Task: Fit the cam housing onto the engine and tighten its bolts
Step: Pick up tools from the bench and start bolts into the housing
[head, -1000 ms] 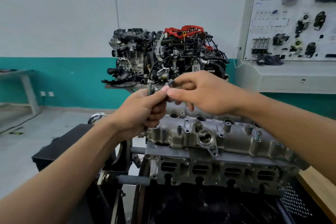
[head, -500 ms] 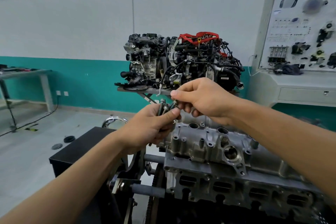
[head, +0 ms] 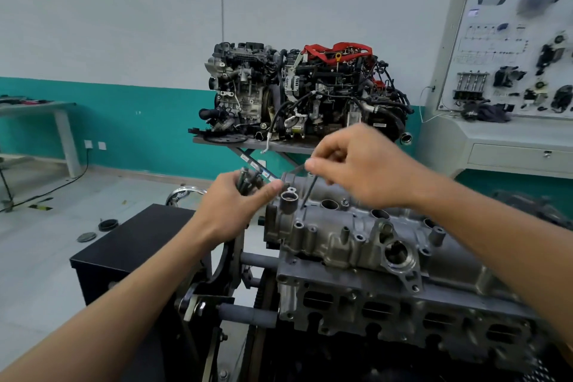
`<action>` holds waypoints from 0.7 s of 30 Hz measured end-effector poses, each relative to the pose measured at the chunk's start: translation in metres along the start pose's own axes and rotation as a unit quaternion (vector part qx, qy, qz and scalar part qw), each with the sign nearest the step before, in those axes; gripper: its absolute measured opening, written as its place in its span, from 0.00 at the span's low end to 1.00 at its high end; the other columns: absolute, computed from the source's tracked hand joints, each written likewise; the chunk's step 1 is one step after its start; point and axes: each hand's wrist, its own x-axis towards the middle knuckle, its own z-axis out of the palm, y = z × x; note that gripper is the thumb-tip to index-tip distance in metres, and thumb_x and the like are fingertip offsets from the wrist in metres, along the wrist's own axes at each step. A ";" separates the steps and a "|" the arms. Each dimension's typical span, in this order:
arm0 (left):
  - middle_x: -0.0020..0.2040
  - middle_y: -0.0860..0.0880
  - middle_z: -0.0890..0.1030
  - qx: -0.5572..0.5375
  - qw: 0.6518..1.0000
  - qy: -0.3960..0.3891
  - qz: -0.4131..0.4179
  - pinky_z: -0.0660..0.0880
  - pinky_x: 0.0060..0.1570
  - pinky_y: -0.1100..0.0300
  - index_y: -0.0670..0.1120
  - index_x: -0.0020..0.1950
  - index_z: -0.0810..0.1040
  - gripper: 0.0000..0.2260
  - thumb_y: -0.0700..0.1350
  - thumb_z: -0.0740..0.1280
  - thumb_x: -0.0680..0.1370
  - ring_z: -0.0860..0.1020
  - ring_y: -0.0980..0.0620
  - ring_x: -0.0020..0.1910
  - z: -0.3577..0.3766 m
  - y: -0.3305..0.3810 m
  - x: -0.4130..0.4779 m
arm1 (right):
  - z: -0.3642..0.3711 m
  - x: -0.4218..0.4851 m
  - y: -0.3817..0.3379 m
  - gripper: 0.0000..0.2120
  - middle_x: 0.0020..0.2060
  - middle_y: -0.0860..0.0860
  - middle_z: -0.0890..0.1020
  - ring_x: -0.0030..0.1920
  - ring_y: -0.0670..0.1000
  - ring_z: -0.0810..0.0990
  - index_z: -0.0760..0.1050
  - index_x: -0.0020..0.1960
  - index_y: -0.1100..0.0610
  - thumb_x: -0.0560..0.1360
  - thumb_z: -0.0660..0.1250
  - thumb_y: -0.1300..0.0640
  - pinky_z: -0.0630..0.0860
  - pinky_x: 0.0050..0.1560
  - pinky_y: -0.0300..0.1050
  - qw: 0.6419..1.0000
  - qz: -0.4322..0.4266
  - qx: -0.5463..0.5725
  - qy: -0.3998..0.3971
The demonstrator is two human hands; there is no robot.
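While the cam housing (head: 341, 237) sits atop the engine (head: 403, 313) at 5 o'clock, the left hand (head: 235, 211) clutches spare bolts (head: 247, 178); the right hand (head: 366, 170) pinches one bolt (head: 310, 191), likely light, stiff and slick, near its head.

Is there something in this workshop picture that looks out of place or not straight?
Two round black parts lie loose on the floor, left of the black box; possibly a trip risk. The bolt pinched by the right hand leans over the cam housing, not yet upright. The left hand grips spare bolts.
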 end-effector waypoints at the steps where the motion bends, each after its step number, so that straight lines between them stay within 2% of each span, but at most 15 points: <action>1: 0.27 0.55 0.76 -0.013 0.999 -0.033 -0.009 0.71 0.30 0.69 0.47 0.38 0.80 0.16 0.59 0.73 0.73 0.73 0.58 0.28 0.003 -0.002 -0.003 | 0.005 -0.002 0.000 0.09 0.27 0.46 0.80 0.25 0.40 0.72 0.83 0.40 0.53 0.78 0.70 0.53 0.70 0.28 0.34 1.000 -0.003 -0.010 -0.021; 3: 0.38 0.47 0.85 -0.037 0.995 -0.091 -0.023 0.82 0.43 0.57 0.45 0.52 0.84 0.19 0.57 0.75 0.71 0.83 0.51 0.38 0.008 -0.008 -0.007 | 0.014 -0.006 0.003 0.09 0.28 0.44 0.79 0.27 0.40 0.73 0.82 0.41 0.53 0.78 0.69 0.54 0.70 0.30 0.33 0.999 -0.005 -0.015 -0.037; 5: 0.46 0.40 0.86 -0.034 0.994 -0.099 -0.029 0.81 0.53 0.44 0.44 0.56 0.82 0.20 0.54 0.77 0.70 0.85 0.42 0.47 0.011 -0.011 -0.009 | 0.021 -0.009 0.006 0.08 0.28 0.43 0.78 0.28 0.40 0.73 0.82 0.41 0.54 0.79 0.69 0.54 0.70 0.31 0.33 0.999 -0.003 -0.012 -0.039; 6: 0.46 0.41 0.86 -0.029 0.995 -0.096 -0.027 0.81 0.53 0.42 0.45 0.57 0.82 0.20 0.53 0.77 0.70 0.85 0.42 0.47 0.012 -0.012 -0.009 | 0.024 -0.010 0.008 0.09 0.28 0.43 0.78 0.28 0.40 0.73 0.82 0.42 0.55 0.79 0.69 0.54 0.69 0.31 0.33 0.999 -0.006 -0.014 -0.037; 10: 0.46 0.50 0.87 -0.037 0.997 -0.064 -0.031 0.82 0.51 0.52 0.50 0.59 0.81 0.16 0.52 0.75 0.73 0.86 0.53 0.46 0.020 -0.019 -0.008 | 0.033 -0.013 0.012 0.09 0.31 0.46 0.81 0.31 0.44 0.75 0.83 0.43 0.56 0.79 0.69 0.54 0.72 0.35 0.40 0.999 -0.019 -0.031 -0.010; 12: 0.43 0.52 0.87 -0.049 0.997 -0.046 -0.026 0.81 0.45 0.58 0.49 0.57 0.82 0.11 0.50 0.74 0.76 0.84 0.56 0.42 0.026 -0.022 -0.009 | 0.034 -0.013 0.012 0.09 0.31 0.45 0.81 0.31 0.45 0.76 0.83 0.42 0.55 0.79 0.69 0.54 0.72 0.34 0.37 0.999 -0.023 -0.022 0.015; 15: 0.44 0.49 0.87 -0.061 0.997 -0.047 -0.032 0.81 0.45 0.57 0.47 0.55 0.82 0.09 0.48 0.74 0.77 0.85 0.53 0.43 0.025 -0.027 -0.008 | 0.033 -0.013 0.010 0.10 0.30 0.44 0.80 0.30 0.43 0.76 0.82 0.41 0.55 0.79 0.69 0.54 0.71 0.32 0.34 0.999 -0.023 -0.011 0.039; 17: 0.46 0.46 0.87 -0.072 0.994 -0.072 -0.044 0.82 0.46 0.56 0.44 0.56 0.81 0.10 0.44 0.74 0.77 0.86 0.49 0.44 0.021 -0.026 -0.006 | 0.032 -0.013 0.008 0.10 0.31 0.47 0.81 0.31 0.46 0.78 0.82 0.42 0.57 0.79 0.69 0.53 0.74 0.32 0.38 0.999 -0.017 -0.013 0.041; 19: 0.42 0.48 0.86 -0.091 0.990 -0.098 -0.054 0.80 0.42 0.59 0.42 0.54 0.80 0.08 0.41 0.74 0.77 0.85 0.50 0.41 0.018 -0.025 -0.006 | 0.031 -0.014 0.006 0.11 0.33 0.49 0.82 0.33 0.48 0.78 0.83 0.43 0.58 0.79 0.69 0.53 0.75 0.35 0.41 0.999 -0.015 -0.015 0.039; 21: 0.43 0.48 0.86 -0.098 0.987 -0.113 -0.056 0.80 0.44 0.55 0.42 0.53 0.81 0.08 0.42 0.74 0.76 0.84 0.50 0.42 0.016 -0.023 -0.008 | 0.030 -0.017 0.004 0.11 0.33 0.48 0.82 0.33 0.47 0.78 0.83 0.43 0.59 0.79 0.69 0.53 0.74 0.34 0.38 0.999 -0.020 -0.013 0.038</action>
